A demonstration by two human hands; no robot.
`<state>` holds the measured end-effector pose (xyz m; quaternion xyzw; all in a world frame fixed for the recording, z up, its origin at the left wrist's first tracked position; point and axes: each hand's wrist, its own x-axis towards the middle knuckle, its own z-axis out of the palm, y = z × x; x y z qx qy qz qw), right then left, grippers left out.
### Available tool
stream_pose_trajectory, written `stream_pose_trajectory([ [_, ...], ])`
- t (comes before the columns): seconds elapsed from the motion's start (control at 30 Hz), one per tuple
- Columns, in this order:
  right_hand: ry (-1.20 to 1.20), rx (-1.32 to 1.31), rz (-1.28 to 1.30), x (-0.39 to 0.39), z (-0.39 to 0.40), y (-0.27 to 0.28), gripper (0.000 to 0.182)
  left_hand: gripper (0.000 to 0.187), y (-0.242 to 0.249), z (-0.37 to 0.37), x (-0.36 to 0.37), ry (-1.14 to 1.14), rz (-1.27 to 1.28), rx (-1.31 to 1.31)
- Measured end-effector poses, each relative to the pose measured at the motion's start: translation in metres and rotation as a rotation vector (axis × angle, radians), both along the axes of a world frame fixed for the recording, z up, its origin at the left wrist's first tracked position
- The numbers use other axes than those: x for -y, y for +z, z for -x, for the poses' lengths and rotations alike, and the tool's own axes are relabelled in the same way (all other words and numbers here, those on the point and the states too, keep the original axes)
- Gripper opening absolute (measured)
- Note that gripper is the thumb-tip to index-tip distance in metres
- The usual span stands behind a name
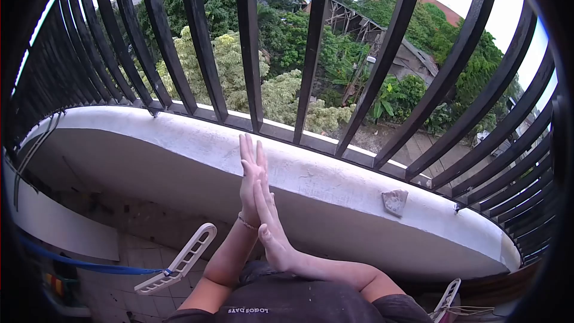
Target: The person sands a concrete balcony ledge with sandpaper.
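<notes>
My left hand [252, 176] points upward in front of the white ledge, its fingers straight and a thin bracelet [246, 222] around the wrist. My right hand [272, 233] lies against it from the right, a little lower. Its stretched fingers touch the left hand's palm side, and its thumb stands apart. No object shows between the hands, though the touching surfaces are hidden. Below them is the dark shirt [299, 302] I wear, with small white lettering.
A low curved wall with a white top [311, 179] carries dark metal bars [314, 54]. A broken grey chunk [394, 202] rests on it. White slotted plastic parts [185, 257] stand at both sides; a blue strap [95, 265] meets the left one. Trees and roofs lie beyond.
</notes>
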<state>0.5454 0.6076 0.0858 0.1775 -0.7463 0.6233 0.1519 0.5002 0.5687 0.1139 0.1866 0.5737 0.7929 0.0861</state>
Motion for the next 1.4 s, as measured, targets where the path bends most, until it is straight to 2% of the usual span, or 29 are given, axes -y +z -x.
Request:
stream_pose_trajectory([
  [0.03, 0.051, 0.018, -0.052, 0.0, -0.006, -0.001, 0.09, 0.081, 0.045, -0.038, 0.002, 0.06, 0.215, 0.167],
  [0.13, -0.048, -0.028, 0.249, -0.055, 0.049, -0.011, 0.09, 0.084, -0.029, -0.027, -0.008, -0.098, 0.041, -0.279],
  [0.17, -0.118, 0.181, 0.338, -0.071, 0.052, -0.015, 0.085, 0.083, -0.033, -0.025, -0.008, -0.118, 0.059, -0.316],
  [0.23, -0.095, 0.082, 0.264, -0.044, 0.022, 0.006, 0.089, 0.083, -0.032, -0.005, -0.009, -0.149, 0.082, -0.404],
  [0.27, -0.084, 0.019, 0.219, -0.03, 0.01, 0.011, 0.091, 0.078, -0.029, 0.016, -0.012, -0.072, -0.101, -0.327],
  [0.3, -0.002, -0.124, 0.073, -0.016, -0.002, 0.006, 0.09, 0.073, -0.035, 0.027, -0.011, -0.026, -0.091, -0.308],
  [0.33, 0.071, -0.208, -0.255, -0.018, -0.011, 0.003, 0.083, 0.068, -0.04, 0.038, -0.011, 0.02, -0.081, -0.289],
  [0.37, 0.136, -0.379, -0.614, -0.023, -0.007, -0.002, 0.069, 0.063, -0.051, 0.044, -0.009, 0.038, 0.115, -0.344],
  [0.43, 0.134, -0.295, -0.533, -0.031, 0.001, 0.002, 0.058, 0.053, -0.065, 0.058, -0.01, 0.088, 0.5, -0.463],
  [0.47, 0.038, -0.387, -0.47, -0.038, 0.009, 0.009, 0.053, 0.048, -0.066, 0.061, -0.009, 0.113, 0.7, -0.52],
  [0.57, 0.0, -0.405, -0.715, -0.067, 0.014, 0.036, 0.061, 0.045, -0.049, 0.063, -0.01, -0.295, 0.897, -0.591],
  [0.6, 0.083, -0.42, -0.825, -0.077, 0.025, 0.02, 0.066, 0.044, -0.04, 0.061, -0.009, -0.443, 0.961, -0.61],
  [0.7, -0.112, -0.157, -0.773, -0.134, 0.032, 0.001, 0.066, 0.041, -0.002, 0.055, -0.013, -0.91, 1.123, -0.677],
  [0.73, -0.197, -0.015, -0.755, -0.149, 0.035, -0.004, 0.066, 0.039, 0.02, 0.051, -0.015, -0.78, 1.119, -0.72],
  [0.77, -0.283, 0.124, -0.732, -0.158, 0.033, -0.004, 0.067, 0.037, 0.005, 0.054, -0.02, -0.7, 0.879, -0.774],
  [0.8, -0.395, -0.113, -0.814, -0.133, 0.023, 0.019, 0.069, 0.035, -0.023, 0.061, -0.026, -0.617, 0.639, -0.817],
  [0.83, -0.406, -0.334, -0.578, -0.103, 0.022, 0.014, 0.067, 0.033, -0.038, 0.064, -0.03, -0.531, 0.402, -0.842],
  [0.9, -0.472, -0.372, -0.821, -0.072, 0.015, -0.024, 0.06, 0.044, -0.027, 0.042, -0.06, -0.698, 1.184, -0.716],
  [0.93, -0.471, -0.413, -0.891, -0.069, 0.01, -0.028, 0.058, 0.038, -0.028, 0.042, -0.057, -0.672, 1.07, -0.788],
  [0.97, -0.405, -0.501, -0.863, -0.085, 0.0, -0.003, 0.057, 0.032, -0.031, 0.046, -0.048, -0.646, 0.955, -0.861],
  [1.03, -0.436, -0.144, -0.656, -0.128, -0.006, -0.001, 0.061, 0.021, -0.038, 0.049, -0.035, -0.59, 0.711, -0.981],
  [1.07, -0.412, 0.089, -0.49, -0.15, -0.003, -0.025, 0.063, 0.02, -0.041, 0.043, -0.037, -0.462, 0.481, -0.898],
  [1.1, -0.412, 0.106, -0.35, -0.145, -0.003, -0.031, 0.066, 0.018, -0.044, 0.034, -0.041, -0.335, 0.258, -0.804],
  [1.13, -0.412, 0.116, -0.208, -0.139, -0.003, -0.037, 0.069, 0.017, -0.045, 0.029, -0.052, -0.203, 0.034, -0.712],
  [1.17, -0.43, -0.081, -0.105, -0.106, -0.002, -0.041, 0.073, 0.017, -0.045, 0.023, -0.063, -0.071, -0.187, -0.605],
  [1.2, -0.471, 0.07, 0.298, -0.089, 0.001, -0.063, 0.074, 0.018, -0.05, 0.022, -0.08, 0.1, -0.283, -0.541],
  [1.3, -0.421, 0.076, 0.534, -0.071, 0.005, -0.064, 0.072, 0.039, -0.009, 0.008, -0.085, 0.021, 0.121, -0.415],
  [1.33, -0.364, 0.04, 0.605, -0.079, 0.009, -0.055, 0.075, 0.055, -0.025, 0.008, -0.069, -0.397, 0.201, -0.402],
  [1.4, -0.41, 0.022, 0.642, -0.121, 0.002, -0.015, 0.07, 0.063, -0.032, -0.015, -0.071, -0.619, 0.031, -0.501],
])
